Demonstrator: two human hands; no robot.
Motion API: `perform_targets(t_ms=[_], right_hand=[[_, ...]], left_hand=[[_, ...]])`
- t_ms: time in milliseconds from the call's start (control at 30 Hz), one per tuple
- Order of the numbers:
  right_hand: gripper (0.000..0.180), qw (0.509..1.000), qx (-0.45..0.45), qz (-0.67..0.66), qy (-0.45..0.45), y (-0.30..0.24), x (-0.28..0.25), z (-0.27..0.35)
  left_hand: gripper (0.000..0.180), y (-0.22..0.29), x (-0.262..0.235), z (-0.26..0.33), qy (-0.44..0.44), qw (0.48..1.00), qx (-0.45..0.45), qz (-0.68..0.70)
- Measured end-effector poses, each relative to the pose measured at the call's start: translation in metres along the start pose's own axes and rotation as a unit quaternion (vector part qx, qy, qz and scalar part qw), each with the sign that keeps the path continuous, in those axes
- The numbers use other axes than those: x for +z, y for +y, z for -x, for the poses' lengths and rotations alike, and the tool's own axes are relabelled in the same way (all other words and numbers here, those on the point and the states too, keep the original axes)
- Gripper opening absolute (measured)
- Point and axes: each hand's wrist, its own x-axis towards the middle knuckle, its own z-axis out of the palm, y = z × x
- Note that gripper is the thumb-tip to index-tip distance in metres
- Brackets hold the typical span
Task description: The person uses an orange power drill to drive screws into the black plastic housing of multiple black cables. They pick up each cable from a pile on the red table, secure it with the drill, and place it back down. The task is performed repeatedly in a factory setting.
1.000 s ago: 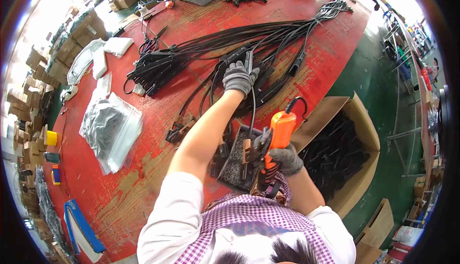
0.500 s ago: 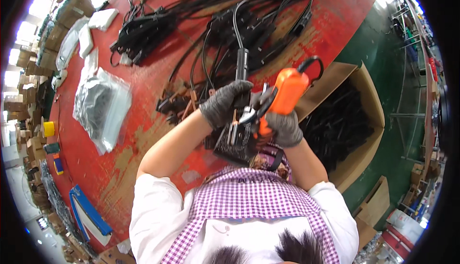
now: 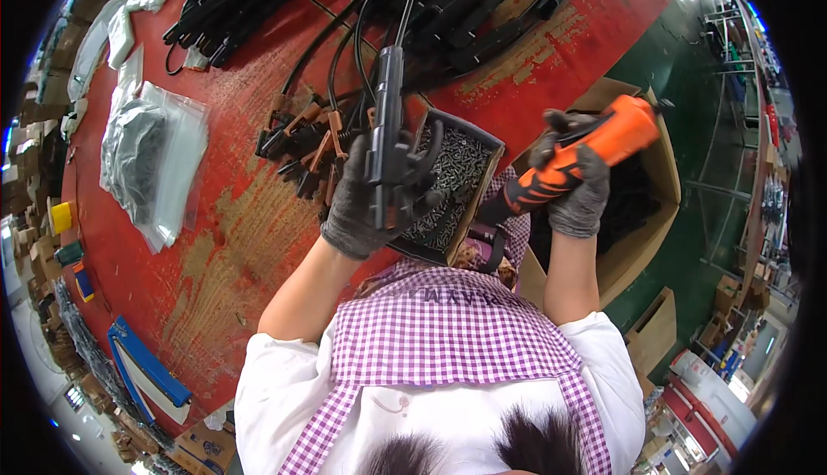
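Observation:
My left hand (image 3: 355, 208), in a dark grey glove, is closed around a long black plastic housing (image 3: 389, 100) with a cable running out of its far end. In my gloved right hand (image 3: 581, 195) is an orange and black power screwdriver (image 3: 616, 135), its dark front end pointing down and left, apart from the housing. Between the hands, at the table's edge, stands a black tray (image 3: 494, 149) of small dark screws (image 3: 457, 169). Beside my left hand lie several black cable ends with copper-coloured parts (image 3: 332, 143).
Bundles of black cables (image 3: 250, 1) with black housings lie across the far side of the red table (image 3: 233, 260). Clear plastic bags (image 3: 159, 161) are on its left. At the right stands an open cardboard box (image 3: 659, 225) of black parts. A blue-edged frame (image 3: 146, 372) is at lower left.
My right hand has moved right with the screwdriver, away from the housing. My left hand has shifted slightly left and down with the housing, and the screw tray shows more fully.

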Motion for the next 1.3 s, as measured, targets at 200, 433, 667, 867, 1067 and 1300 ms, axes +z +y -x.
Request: perform_targets(t_ms=[200,433,667,867,1067,1300], right_hand=[[0.034,0.952,-0.275,0.135,0.003,0.008,0.014,-0.009],[0.035,0.944,-0.291,0.154,0.024,0.028,0.019,-0.022],[0.034,0.947,-0.285,0.144,0.034,0.038,0.014,-0.028],[0.033,0.943,-0.294,0.154,0.026,0.035,0.018,-0.028],[0.036,0.95,-0.292,0.109,-0.004,0.007,0.034,-0.013],[0.034,0.962,-0.254,0.006,-0.1,-0.027,0.056,0.001]], left_hand=[[0.049,-0.017,-0.027,0.01,-0.096,0.965,-0.101,0.223],[0.029,-0.035,-0.011,0.02,0.087,0.99,0.006,-0.11],[0.036,-0.041,-0.015,0.017,0.092,0.989,0.008,-0.116],[0.037,-0.041,-0.015,0.017,0.083,0.991,0.0,-0.101],[0.034,-0.039,-0.023,0.017,0.061,0.995,-0.01,-0.076],[0.036,-0.037,-0.027,0.017,0.064,0.996,-0.02,-0.055]])
